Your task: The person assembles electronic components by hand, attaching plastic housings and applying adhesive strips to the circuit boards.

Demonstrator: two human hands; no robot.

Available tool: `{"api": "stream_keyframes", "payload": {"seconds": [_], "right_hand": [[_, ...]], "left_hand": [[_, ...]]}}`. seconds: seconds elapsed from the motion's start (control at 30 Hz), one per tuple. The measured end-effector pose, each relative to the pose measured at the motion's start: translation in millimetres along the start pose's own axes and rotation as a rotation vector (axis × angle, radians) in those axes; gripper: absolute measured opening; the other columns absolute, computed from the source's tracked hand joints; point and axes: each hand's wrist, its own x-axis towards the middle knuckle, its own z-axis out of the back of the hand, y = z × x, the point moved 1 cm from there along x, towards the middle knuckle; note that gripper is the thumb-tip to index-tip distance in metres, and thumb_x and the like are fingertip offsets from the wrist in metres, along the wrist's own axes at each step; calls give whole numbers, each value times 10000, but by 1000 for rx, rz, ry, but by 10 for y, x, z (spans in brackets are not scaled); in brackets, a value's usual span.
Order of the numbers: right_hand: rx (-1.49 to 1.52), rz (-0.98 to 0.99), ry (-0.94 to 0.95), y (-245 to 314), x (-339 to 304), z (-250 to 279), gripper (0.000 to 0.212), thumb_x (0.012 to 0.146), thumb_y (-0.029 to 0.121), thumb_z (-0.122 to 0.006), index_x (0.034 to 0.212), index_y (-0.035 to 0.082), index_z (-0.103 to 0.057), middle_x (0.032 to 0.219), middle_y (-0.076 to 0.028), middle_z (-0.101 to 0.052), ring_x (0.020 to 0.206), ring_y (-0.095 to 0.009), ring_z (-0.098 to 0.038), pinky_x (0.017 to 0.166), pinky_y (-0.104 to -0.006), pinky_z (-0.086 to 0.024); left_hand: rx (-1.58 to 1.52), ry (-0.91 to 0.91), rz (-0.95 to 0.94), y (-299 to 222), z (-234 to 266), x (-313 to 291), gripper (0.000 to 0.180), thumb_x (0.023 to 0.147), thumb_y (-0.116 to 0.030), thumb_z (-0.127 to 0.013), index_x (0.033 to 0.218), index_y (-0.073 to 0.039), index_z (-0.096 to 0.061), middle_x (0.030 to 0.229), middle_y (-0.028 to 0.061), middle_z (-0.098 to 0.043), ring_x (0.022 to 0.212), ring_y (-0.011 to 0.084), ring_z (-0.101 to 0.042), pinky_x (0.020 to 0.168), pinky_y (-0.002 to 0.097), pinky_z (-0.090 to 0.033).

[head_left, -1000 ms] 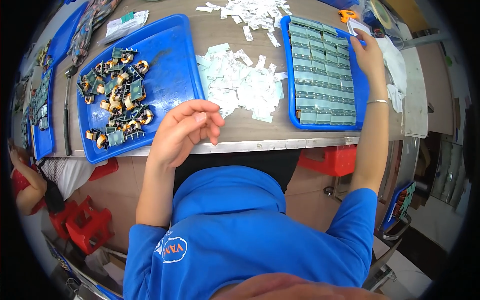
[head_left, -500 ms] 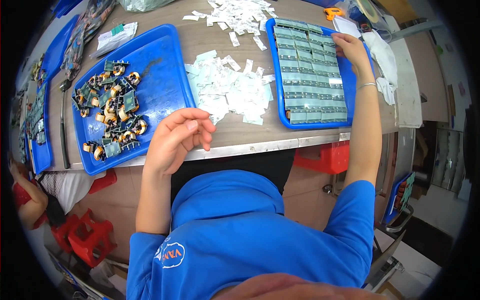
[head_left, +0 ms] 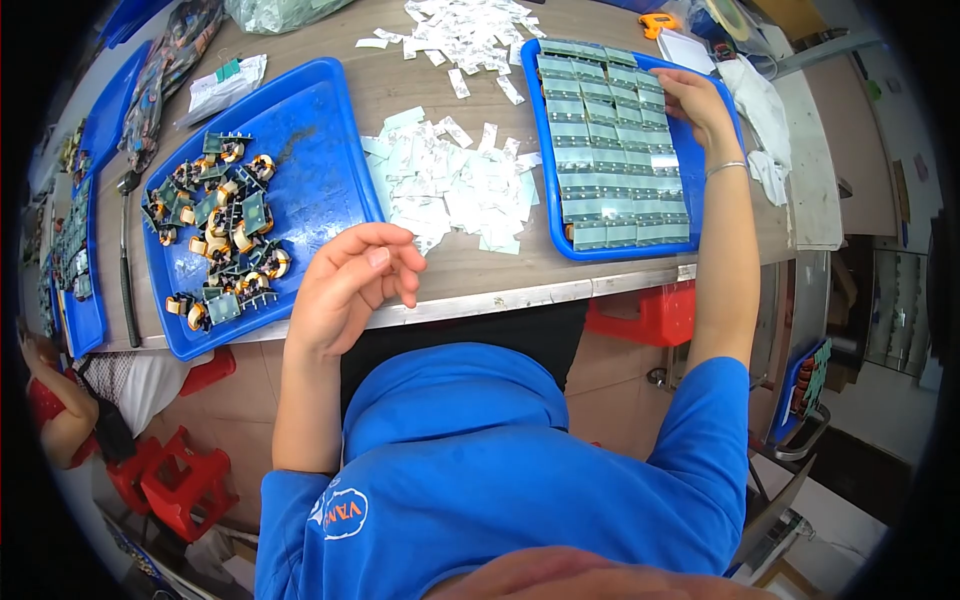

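My right hand (head_left: 697,105) reaches over the right blue tray (head_left: 560,240), with thumb and fingers together at the right edge of the far boards. They pinch the edge of a green circuit board (head_left: 650,82) there; the fingertips partly cover it. Close rows of such boards (head_left: 600,160) fill most of that tray. Loosely curled, with fingers apart and nothing in them, my left hand (head_left: 355,285) hovers by the table's front edge. Beside it is the left blue tray (head_left: 330,130), where small green boards with ring-shaped coils (head_left: 225,215) lie heaped along the left side.
Pale paper slips (head_left: 455,190) lie heaped between the trays, with white labels (head_left: 470,35) behind. A black-handled tool (head_left: 128,260) lies left of the left tray. At the back right are an orange tool (head_left: 658,24) and a white cloth (head_left: 755,115). Red stools (head_left: 185,480) stand below.
The view has shifted slightly, so the trays appear a little further left. My right hand stays at the far boards, and my left hand keeps its curled pose.
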Motion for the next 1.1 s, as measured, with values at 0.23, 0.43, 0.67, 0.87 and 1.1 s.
{"api": "stream_keyframes", "payload": {"seconds": [0.23,0.43,0.67,0.87,1.1], "right_hand": [[-325,360,-287,116,-188,-67,318,820,244,-582,1043,18,-607,900,-83,-642,757,-149,-594,684,-269,-462],[-612,1160,-2,606,-1388,-976,151,722,146,-656,826,41,-626,794,-83,-592,785,-252,-560,709,-334,-448],[-846,1075,-30,490,-1671,-1663,144,671,182,-681,682,57,-612,705,-41,-538,728,-217,-500,663,-336,-386],[-803,1019,-4,530,-1692,-1711,65,674,105,-647,698,54,-614,718,-51,-562,711,-231,-518,643,-343,-407],[352,335,672,758,-2040,-1736,95,815,86,-564,802,-4,-589,762,-16,-582,737,-103,-538,650,-234,-431]], "left_hand": [[-2,12,1,0,3,16,227,876,-76,-443,1053,29,-537,911,146,-594,760,175,-583,645,307,-500],[65,-46,-1,8,-32,0,225,868,-81,-449,1045,26,-539,908,142,-594,753,167,-574,647,294,-486],[199,-73,-31,-55,-93,-54,216,851,-70,-483,1028,28,-558,894,127,-607,748,150,-569,668,275,-476],[268,-123,-107,-105,-88,-81,212,839,-41,-521,1031,30,-575,902,98,-608,757,115,-551,696,240,-463],[437,-31,-362,-104,-135,-7,283,793,-66,-636,1061,15,-593,974,59,-533,789,79,-509,671,197,-435]]}}
